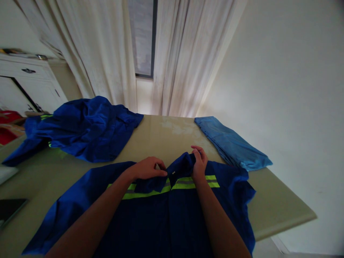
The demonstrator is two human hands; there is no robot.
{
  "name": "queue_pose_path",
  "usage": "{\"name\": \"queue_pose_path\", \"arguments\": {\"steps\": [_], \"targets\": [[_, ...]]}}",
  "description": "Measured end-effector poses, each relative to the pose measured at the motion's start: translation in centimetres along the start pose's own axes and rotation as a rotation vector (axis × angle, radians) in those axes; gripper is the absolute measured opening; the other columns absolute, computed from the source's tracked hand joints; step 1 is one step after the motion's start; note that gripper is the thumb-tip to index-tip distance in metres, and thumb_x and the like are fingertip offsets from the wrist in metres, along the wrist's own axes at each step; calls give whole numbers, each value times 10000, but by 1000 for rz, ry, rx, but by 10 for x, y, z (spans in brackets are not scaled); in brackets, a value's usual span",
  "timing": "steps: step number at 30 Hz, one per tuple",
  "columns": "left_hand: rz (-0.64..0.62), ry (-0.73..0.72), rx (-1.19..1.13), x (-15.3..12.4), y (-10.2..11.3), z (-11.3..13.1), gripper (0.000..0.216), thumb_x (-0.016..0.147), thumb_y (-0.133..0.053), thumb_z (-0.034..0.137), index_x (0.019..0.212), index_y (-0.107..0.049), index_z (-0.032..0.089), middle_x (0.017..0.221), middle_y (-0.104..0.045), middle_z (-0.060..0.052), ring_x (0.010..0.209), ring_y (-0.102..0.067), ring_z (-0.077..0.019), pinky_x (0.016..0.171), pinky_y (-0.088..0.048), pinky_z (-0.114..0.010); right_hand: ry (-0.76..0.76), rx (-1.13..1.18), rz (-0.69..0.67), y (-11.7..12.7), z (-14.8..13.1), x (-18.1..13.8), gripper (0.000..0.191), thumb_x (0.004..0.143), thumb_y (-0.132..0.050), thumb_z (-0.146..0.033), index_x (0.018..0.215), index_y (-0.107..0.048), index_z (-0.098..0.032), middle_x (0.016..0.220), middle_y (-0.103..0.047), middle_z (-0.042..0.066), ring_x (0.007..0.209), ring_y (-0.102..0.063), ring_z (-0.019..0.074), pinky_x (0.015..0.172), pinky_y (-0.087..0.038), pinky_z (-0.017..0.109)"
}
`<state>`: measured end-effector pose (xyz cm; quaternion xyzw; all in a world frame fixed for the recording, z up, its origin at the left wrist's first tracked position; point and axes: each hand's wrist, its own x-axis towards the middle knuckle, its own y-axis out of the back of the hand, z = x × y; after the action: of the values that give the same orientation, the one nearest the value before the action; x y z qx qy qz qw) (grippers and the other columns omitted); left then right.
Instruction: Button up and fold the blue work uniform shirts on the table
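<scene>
A dark blue work jacket (150,218) with yellow-green reflective stripes lies spread over the near part of the table, its collar (182,166) at the far end. At the collar's left side, my left hand (149,167) has its thumb and fingers closed on the fabric edge. My right hand (199,163) grips the other side of the collar, the fingers wrapped round it and the thumb on top. Between the hands the collar stands raised, and a small pale label shows inside it. Both forearms reach across the jacket and hide parts of it.
On the left lies a crumpled blue garment (88,129) with reflective trim. A folded lighter blue garment (233,145) rests at the right edge of the table (285,204). A dark flat device (12,209) sits at the near left. Curtains and a white cabinet (32,79) stand behind.
</scene>
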<state>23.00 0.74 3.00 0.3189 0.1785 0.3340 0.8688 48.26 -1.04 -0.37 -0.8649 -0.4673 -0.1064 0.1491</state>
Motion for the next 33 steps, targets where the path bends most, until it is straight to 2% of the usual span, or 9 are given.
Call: {"name": "queue_pose_path", "arguments": {"steps": [3,8,12,15,21,23,26,30,33], "targets": [[-21,-24,14,-3,6,10,289,849,-637,476,935,-730,217,963,-759,-32,902,-680,-216,841,-491,-310,66,-71,53,1,3,2,352,856,-646,-519,923,-704,-178,760,-599,-3,705,-523,155,674,-403,279],[221,53,26,-6,13,6,265,959,-446,382,984,-639,202,949,-760,-72,865,-684,-216,794,-492,-323,110,-78,142,2,5,3,353,862,-638,-530,858,-694,-182,777,-611,3,756,-554,169,720,-416,293],[82,80,144,-11,12,-3,289,829,-659,427,1008,-696,204,1005,-762,-81,896,-695,-246,769,-495,-322,76,-43,160,4,6,3,367,855,-639,-545,861,-696,-182,695,-536,-29,671,-513,148,666,-400,282],[36,59,165,-15,19,0,242,782,-690,379,950,-743,212,941,-774,-58,851,-703,-238,737,-495,-307,49,-27,180,6,8,5,394,853,-629,-566,867,-699,-178,665,-490,-41,625,-480,136,619,-381,272],[519,101,130,-18,45,16,238,882,-563,391,902,-704,200,906,-784,-67,853,-724,-238,798,-510,-330,5,-8,230,8,11,9,408,844,-625,-573,846,-711,-175,658,-492,-41,606,-477,133,595,-378,274],[622,120,73,-18,47,19,222,877,-567,389,911,-673,197,918,-783,-68,855,-725,-239,805,-511,-334,6,-20,227,8,11,10,405,840,-625,-572,846,-712,-177,668,-522,-32,636,-506,148,618,-395,282],[629,120,-19,-16,43,21,167,875,-560,351,911,-630,204,882,-772,-44,795,-706,-216,757,-499,-320,18,-50,217,7,9,10,408,849,-604,-574,851,-716,-182,728,-589,-4,720,-554,179,670,-421,295],[575,60,11,-15,37,23,188,911,-499,272,1081,-563,223,691,-684,41,600,-592,-165,638,-431,-290,15,-57,209,6,3,8,425,878,-558,-576,839,-727,-188,855,-655,32,818,-581,200,730,-441,306],[553,-24,92,-13,34,21,214,909,-433,186,1060,-582,219,724,-660,29,650,-594,-168,693,-459,-302,-8,-21,77,7,-3,6,471,917,-489,-605,875,-731,-203,759,-623,19,724,-571,192,657,-428,304]]}}
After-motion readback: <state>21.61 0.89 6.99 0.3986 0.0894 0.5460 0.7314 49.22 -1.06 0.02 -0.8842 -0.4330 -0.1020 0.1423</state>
